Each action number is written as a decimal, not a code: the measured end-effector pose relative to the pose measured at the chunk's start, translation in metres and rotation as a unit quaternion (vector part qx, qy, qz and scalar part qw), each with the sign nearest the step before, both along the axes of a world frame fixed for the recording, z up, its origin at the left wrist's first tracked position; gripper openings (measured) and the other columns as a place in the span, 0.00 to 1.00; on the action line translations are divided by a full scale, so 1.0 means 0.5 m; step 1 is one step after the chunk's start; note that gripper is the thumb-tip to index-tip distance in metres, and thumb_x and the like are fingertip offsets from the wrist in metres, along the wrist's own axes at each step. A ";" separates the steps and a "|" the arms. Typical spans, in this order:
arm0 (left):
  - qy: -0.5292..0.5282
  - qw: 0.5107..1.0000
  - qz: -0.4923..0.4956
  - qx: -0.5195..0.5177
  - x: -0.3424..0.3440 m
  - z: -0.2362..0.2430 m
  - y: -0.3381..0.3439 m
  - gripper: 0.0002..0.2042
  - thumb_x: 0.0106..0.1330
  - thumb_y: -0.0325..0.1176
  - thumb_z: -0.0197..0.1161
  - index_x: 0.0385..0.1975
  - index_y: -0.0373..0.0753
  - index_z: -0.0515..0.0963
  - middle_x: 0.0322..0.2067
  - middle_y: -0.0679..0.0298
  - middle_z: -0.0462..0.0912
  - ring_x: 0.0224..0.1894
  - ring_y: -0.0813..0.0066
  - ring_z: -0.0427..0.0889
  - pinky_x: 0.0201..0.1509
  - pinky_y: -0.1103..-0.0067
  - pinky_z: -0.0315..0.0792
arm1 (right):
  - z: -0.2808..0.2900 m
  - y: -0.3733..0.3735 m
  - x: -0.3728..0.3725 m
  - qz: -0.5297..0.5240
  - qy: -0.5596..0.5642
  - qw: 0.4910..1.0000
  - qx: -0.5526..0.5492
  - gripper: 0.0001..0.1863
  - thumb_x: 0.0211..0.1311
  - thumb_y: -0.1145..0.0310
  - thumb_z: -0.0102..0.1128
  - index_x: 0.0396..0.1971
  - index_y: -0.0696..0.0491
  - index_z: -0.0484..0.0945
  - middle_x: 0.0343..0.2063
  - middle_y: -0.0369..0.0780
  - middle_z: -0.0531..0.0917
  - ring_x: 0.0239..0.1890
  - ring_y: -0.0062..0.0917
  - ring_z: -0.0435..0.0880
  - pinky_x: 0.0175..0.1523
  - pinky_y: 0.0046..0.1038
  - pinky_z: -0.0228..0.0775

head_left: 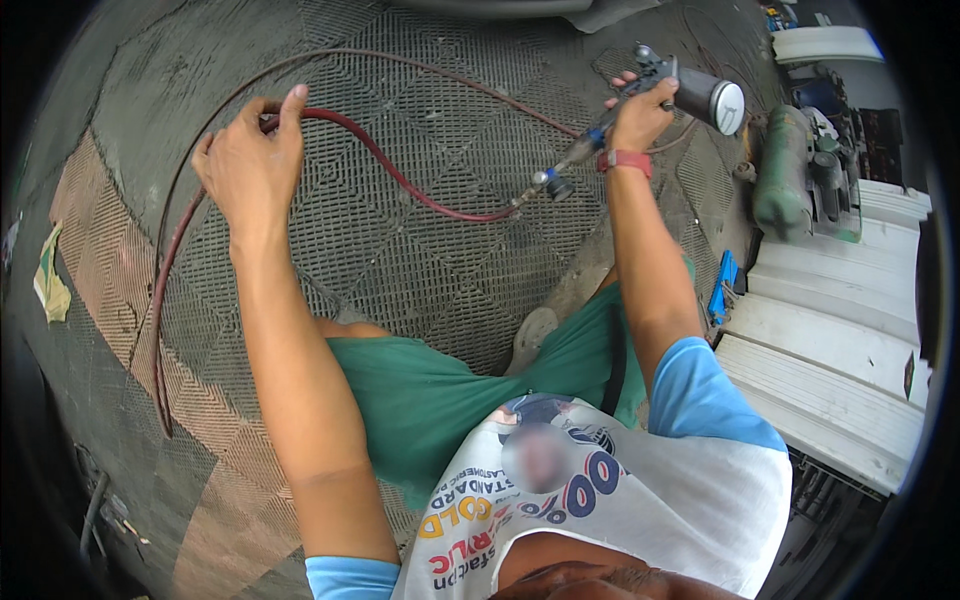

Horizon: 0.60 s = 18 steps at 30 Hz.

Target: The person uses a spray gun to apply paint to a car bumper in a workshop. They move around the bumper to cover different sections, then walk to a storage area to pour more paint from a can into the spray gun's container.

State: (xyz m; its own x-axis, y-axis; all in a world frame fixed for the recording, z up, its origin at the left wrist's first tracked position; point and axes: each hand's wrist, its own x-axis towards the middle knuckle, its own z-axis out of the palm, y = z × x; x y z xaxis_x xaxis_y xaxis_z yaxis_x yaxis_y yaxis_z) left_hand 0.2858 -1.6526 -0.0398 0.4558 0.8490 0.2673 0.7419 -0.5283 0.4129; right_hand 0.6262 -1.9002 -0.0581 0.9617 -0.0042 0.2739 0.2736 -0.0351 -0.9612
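Note:
My right hand (638, 122), with a red band at its wrist, is closed round the grip of a spray gun (708, 98). The gun has a dark cup with a pale, round lid pointing right. From the gun's lower end, a fitting with a small dark knob (559, 188) joins a red air hose (385, 162). Held up at the left, my left hand (252, 160) is closed on that hose, its thumb pointing up. The hose sags between both hands, then drops from the left hand and loops over the floor behind.
Grooved rubber mats (450, 250) cover the floor. On the right stand a green tank (784, 172) and white ribbed panels (830, 305), with a blue object (722, 287) beside them. A yellow-green scrap (50, 278) lies far left. A dark curved edge (480, 8) shows at the top.

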 end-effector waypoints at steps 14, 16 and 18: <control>-0.002 0.988 0.118 0.102 -0.085 0.005 0.037 0.32 0.70 0.67 0.57 0.40 0.40 0.90 0.25 0.58 0.89 0.37 0.62 0.88 0.72 0.60 0.59 | -0.098 0.281 -0.361 0.338 0.071 0.937 0.057 0.27 0.82 0.47 0.44 0.55 0.58 0.77 0.36 0.40 0.87 0.33 0.19 0.87 0.23 0.20 0.75; 0.007 0.992 0.091 0.083 -0.090 0.011 0.027 0.32 0.70 0.67 0.57 0.40 0.40 0.89 0.25 0.58 0.89 0.37 0.62 0.87 0.72 0.60 0.59 | -0.116 0.252 -0.333 0.321 0.096 0.941 0.036 0.26 0.82 0.48 0.44 0.52 0.58 0.77 0.35 0.41 0.87 0.30 0.20 0.87 0.22 0.20 0.76; 0.028 0.996 0.058 0.058 -0.088 0.009 0.019 0.32 0.70 0.67 0.56 0.41 0.39 0.89 0.25 0.57 0.88 0.37 0.61 0.87 0.73 0.60 0.59 | -0.138 0.203 -0.290 0.252 0.088 0.963 0.030 0.27 0.83 0.47 0.41 0.52 0.58 0.77 0.34 0.41 0.87 0.30 0.20 0.87 0.22 0.21 0.76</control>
State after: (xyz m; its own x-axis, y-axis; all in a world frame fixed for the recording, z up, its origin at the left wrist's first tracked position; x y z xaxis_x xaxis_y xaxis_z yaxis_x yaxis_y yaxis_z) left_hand 0.2416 -1.6431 -0.0354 0.3735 0.8615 0.3440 0.8210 -0.4796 0.3098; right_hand 0.4814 -1.7985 -0.1269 0.8777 0.4640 0.1197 0.0737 0.1162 -0.9905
